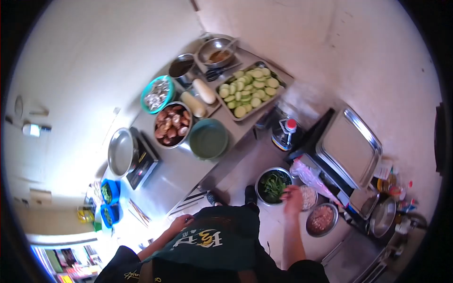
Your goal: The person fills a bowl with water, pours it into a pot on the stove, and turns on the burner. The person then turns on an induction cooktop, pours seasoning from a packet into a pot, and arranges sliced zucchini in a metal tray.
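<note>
My right hand [292,196] hovers between a metal bowl of dark leafy greens [272,187] and a bowl of small pale pieces [308,197]. Its fingers are bent and blurred, and I cannot see whether anything is between them. Just below stands a metal bowl of pinkish minced meat [322,219]. My left hand [181,222] is by the edge of my dark apron [207,238], fingers loosely extended and nothing visible in it.
On the steel counter [174,165] are a tray of sliced zucchini [250,89], a bowl of brown mushrooms [171,125], a green basin [208,138], two pale peeled vegetables [204,91] and a pan [121,152]. A red-capped jug [286,133] stands near stacked metal trays [350,146].
</note>
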Motion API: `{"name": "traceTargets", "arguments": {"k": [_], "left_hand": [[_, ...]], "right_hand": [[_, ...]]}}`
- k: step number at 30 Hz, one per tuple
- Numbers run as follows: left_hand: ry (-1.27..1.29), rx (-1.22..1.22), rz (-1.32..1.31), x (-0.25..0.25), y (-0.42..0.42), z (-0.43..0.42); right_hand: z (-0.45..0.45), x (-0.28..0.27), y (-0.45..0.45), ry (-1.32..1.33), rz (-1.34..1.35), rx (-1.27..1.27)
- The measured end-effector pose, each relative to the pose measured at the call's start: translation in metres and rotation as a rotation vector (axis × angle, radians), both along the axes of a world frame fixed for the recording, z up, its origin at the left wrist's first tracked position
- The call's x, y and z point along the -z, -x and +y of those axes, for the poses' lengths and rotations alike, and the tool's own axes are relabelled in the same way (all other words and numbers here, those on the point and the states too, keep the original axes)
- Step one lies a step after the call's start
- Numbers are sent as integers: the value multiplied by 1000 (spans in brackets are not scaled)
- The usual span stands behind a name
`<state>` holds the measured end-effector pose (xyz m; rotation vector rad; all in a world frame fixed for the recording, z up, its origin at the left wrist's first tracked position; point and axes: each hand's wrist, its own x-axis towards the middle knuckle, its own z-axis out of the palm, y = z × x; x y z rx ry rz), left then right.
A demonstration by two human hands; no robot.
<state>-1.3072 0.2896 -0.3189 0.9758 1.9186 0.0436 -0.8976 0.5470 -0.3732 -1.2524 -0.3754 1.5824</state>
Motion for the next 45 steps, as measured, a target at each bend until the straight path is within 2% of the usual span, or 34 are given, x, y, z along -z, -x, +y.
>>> {"name": "traceTargets", "arguments": {"k": [1,2,3,4,6,10,15,18,22,26,28,32,33,35,38,41,43,45], "left_hand": [[-42,-4,-48,7,3,-1],[-87,-3,-98,12,6,-1],[-130,4,-97,14,8,-2],[-155,-18,-107,22,14,-4],[-213,-96,-161,44,27,-10],[-274,-229,-148,50,49,-1],[-485,-474,-238,53,82,-9],[-561,-478,-300,82,99,-27],[-571,-544,-336,92,102,-50],[-505,-696,-375,93,99,-67],[-565,-718,-390,101,96,-68],[-483,-782,-391,66,94,-48],[-425,-794,-341,54,92,-40],[-358,-799,-275,47,88,-32],[-392,-775,-318,49,83,-19],[-356,-625,-274,59,86,8],[-306,-500,-232,53,90,44],[-270,-404,-211,35,95,91]], "right_hand": [[-10,9,36,77,-2,-124],[-13,-17,66,43,29,-324],[-14,-17,88,29,67,-524],[-12,-20,109,9,50,-547],[-2,-34,149,-125,-89,-798],[26,-35,189,-51,-217,-897],[53,-7,232,216,-228,-843],[71,-2,258,327,-252,-739],[94,11,270,371,-381,-642],[147,48,244,203,-427,-584],[182,54,232,148,-186,-476],[245,62,216,178,-84,-359],[271,94,199,-113,-492,-689],[316,147,176,-411,-877,-1010],[366,199,156,-333,-689,-852],[382,225,150,-362,-730,-754],[362,141,185,138,-363,-430],[358,112,202,247,-307,-327]]}}
